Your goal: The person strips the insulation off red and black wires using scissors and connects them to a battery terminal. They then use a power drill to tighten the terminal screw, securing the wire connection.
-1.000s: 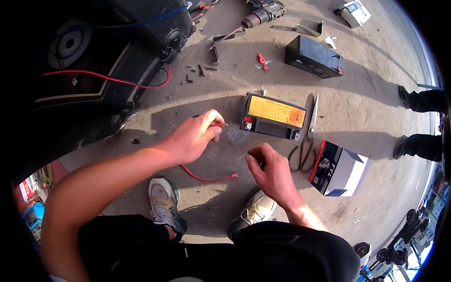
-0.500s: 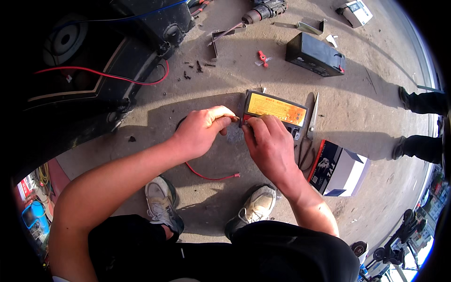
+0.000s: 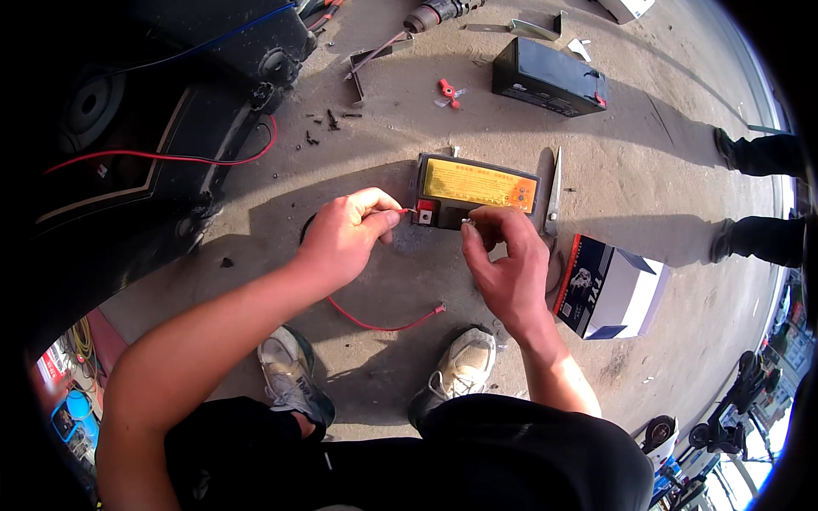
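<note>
My left hand [image 3: 348, 234] pinches a red wire [image 3: 404, 211], its bare tip beside the red-edged terminal [image 3: 425, 216] of a battery. That battery [image 3: 477, 182] lies in front of me with a yellow label on top and black sides. My right hand [image 3: 511, 264] is at its near edge, thumb and forefinger closed on a small shiny metal piece [image 3: 467, 222], too small to tell which kind. A red cable [image 3: 383, 328] with a metal end lug curves over the ground between my hands and my shoes; its other end is hidden by my left arm.
Scissors [image 3: 555, 192] and an opened carton [image 3: 609, 289] lie right of the battery. Further off are a second black battery [image 3: 545, 77], a red plastic part [image 3: 448, 92], screws [image 3: 332, 120], metal brackets and a drill [image 3: 436, 14]. A black machine housing [image 3: 247, 85] stands left; someone's legs [image 3: 767, 162] are right.
My right hand has drawn away from the terminal toward the right, uncovering it, with the small metal piece now visible. My left hand still holds the red wire. The whole view has shifted slightly.
</note>
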`<move>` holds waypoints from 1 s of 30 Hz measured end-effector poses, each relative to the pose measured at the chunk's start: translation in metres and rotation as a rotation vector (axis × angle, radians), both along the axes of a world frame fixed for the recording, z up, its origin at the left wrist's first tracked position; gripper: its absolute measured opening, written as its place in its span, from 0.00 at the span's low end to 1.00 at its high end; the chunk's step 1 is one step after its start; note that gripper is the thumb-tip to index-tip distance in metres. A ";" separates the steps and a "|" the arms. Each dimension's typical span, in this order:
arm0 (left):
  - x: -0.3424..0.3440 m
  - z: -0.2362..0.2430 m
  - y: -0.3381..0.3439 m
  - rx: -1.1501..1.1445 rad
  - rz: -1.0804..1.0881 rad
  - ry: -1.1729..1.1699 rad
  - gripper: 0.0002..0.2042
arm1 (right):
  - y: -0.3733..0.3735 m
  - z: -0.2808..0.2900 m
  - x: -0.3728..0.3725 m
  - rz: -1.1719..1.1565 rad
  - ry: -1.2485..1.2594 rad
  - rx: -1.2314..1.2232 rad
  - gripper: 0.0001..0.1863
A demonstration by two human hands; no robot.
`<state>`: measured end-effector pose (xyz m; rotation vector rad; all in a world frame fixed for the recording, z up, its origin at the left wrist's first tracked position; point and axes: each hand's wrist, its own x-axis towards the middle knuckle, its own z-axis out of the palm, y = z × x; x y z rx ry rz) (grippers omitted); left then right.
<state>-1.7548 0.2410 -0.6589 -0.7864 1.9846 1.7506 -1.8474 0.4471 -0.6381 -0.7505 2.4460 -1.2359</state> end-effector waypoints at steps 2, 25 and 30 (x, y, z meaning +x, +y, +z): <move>-0.001 0.003 0.002 0.007 0.023 -0.012 0.07 | -0.002 -0.003 0.003 0.012 -0.009 -0.022 0.09; -0.018 0.021 -0.005 0.399 0.187 -0.198 0.08 | -0.002 -0.012 0.004 0.026 0.056 0.000 0.08; -0.019 0.019 -0.006 0.533 0.220 -0.259 0.08 | 0.000 -0.012 0.002 0.018 0.071 0.004 0.08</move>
